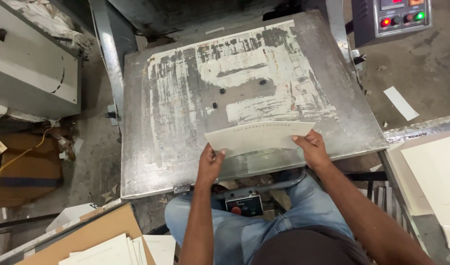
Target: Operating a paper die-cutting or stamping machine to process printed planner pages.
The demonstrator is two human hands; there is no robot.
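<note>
At six o'clock on the worn metal plate (185, 147), a pale printed sheet (259, 137) lies flat, pinched at its near corners by the left hand (209, 164) and right hand (313, 149), seemingly for squaring against the three black stops (222, 91).

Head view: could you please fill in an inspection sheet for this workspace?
Surface: worn metal plate, patchy white residue, tilted.
Job's things: pale printed sheet held at the plate's near edge.
Clutter: three small black studs on the plate.
Grippers: left hand and right hand each pinch a lower corner of the sheet.
Cables: yellow cable at left.
Surroundings: control box with lit lamps; sheet stack; boards at right.
</note>
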